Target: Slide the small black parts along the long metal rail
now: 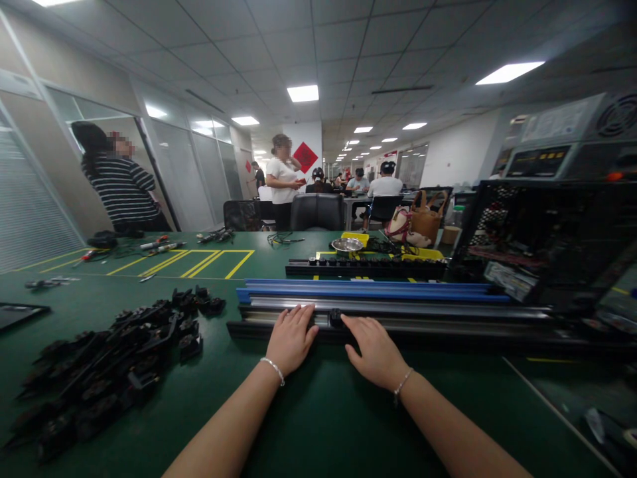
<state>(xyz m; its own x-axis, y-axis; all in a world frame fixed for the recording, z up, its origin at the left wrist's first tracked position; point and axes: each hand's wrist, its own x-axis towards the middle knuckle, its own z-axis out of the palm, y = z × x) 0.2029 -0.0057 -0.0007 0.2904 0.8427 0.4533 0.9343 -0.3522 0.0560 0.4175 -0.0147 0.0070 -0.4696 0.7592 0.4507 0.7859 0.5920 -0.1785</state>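
A long black rail with a silvery channel (448, 325) lies crosswise on the green table. My left hand (291, 338) rests on it, palm down, fingers stretched out over the metal. Between my two hands a small black block (336, 318) sits on the rail. My right hand (375, 348) is just right of this block, its fingers extended and the forefinger tip at the block's side; whether it touches cannot be made out. Directly behind runs a blue rail (368, 289), parallel to the black one.
Many small black parts (119, 358) lie heaped on the left. A black strip with small pieces (365, 267) lies behind the rails, near a metal dish (347, 245). An opened computer case (537, 226) stands at right. Tools (162, 247) lie far left; several people are beyond the table.
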